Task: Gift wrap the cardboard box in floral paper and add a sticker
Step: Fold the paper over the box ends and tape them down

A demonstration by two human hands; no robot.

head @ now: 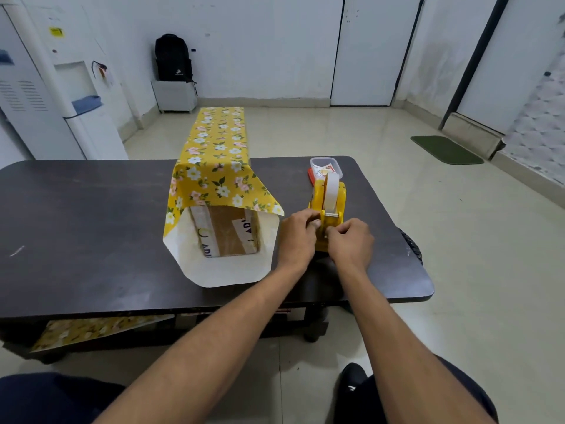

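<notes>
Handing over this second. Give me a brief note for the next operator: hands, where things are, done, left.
Left hand grips the tape dispenser; right hand pinches the tape at its cutter.
Box lies on the table left of the dispenser, floral paper round its long sides; near end open, cardboard showing. Clear tub, seemingly of stickers, behind the dispenser.
Done: paper wrapped round.
Left: fold and tape the near end, add sticker; far end unclear.

box [227, 231] left of tape dispenser [328, 206], on table [76, 215]
</notes>
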